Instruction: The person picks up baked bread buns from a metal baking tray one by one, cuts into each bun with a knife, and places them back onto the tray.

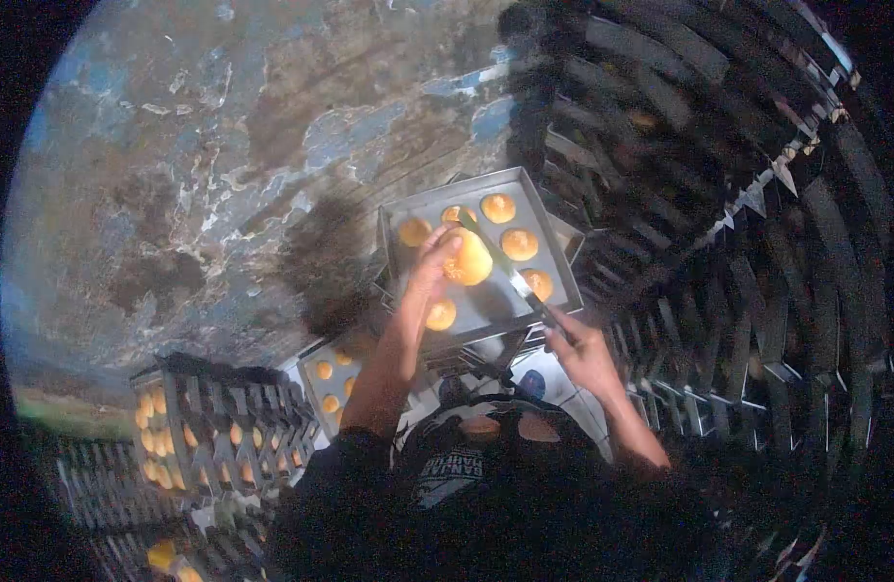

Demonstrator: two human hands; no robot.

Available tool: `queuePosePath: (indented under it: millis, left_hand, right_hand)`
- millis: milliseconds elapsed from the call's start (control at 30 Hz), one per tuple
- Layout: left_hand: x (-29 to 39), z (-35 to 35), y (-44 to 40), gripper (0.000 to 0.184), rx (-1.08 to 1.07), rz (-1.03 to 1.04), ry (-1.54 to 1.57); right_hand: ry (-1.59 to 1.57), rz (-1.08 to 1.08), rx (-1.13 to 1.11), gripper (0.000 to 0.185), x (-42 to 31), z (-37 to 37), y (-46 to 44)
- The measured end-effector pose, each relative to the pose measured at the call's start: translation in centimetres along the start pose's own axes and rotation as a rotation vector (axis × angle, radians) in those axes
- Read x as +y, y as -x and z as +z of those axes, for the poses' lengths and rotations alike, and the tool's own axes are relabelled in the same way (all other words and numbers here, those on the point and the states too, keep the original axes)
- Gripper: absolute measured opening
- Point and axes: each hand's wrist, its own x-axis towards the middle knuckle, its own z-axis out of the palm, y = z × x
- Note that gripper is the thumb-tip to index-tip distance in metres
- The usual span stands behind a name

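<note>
My left hand is closed around a round golden bun, held up over a metal tray. A knife with a long blade is gripped by its handle in my right hand. Its blade slants up and left, and its far part lies right beside the held bun; whether it touches the bun I cannot tell. Several more buns lie on the tray, among them one at the top right, one below that and one at the bottom left.
A second tray with smaller-looking buns is at the lower left of the first. Farther left stands a rack loaded with buns. Dark racks fill the right side. A worn, patchy wall is at the upper left.
</note>
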Motion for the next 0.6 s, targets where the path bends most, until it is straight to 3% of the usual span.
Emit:
queuePosePath:
  millis: [100, 167, 267, 333, 500, 567, 600]
  left_hand:
    - [-2.1, 1.0, 0.8, 0.040, -0.036, -0.125, -0.155]
    - [-4.0, 0.2, -0.5, 0.041, -0.134, -0.107, -0.095]
    - [-2.1, -0.2, -0.6, 0.044, -0.070, -0.071, -0.093]
    - [0.8, 0.8, 0.6, 0.041, 0.083, -0.066, -0.088]
    - [-4.0, -1.2, -0.6, 0.043, 0.066, -0.131, -0.088]
    - [-4.0, 0.8, 0.0, 0.043, -0.066, -0.135, -0.082]
    - [-3.6, 1.6, 0.3, 0.044, 0.069, -0.084, -0.115]
  right_hand:
    - [0.035, -0.078, 0.012, 0.043, 0.3, 0.1, -2.1]
    - [0.011, 0.005, -0.003, 0.043, -0.5, -0.3, -3.2]
    - [0.049, -0.065, -0.011, 0.042, -0.6, -1.2, -2.8]
    - [-0.008, -0.071, -0.080, 0.042, 0.7, -2.1, -1.0]
    - [0.025, 0.038, -0.096, 0.042, -0.2, -0.8, -2.6]
    - [0.051, -0.070, -0.030, 0.042, 0.5, 0.3, -4.2]
    - [0.101, 0.012, -0.064, 0.042, -0.6, -0.3, -4.1]
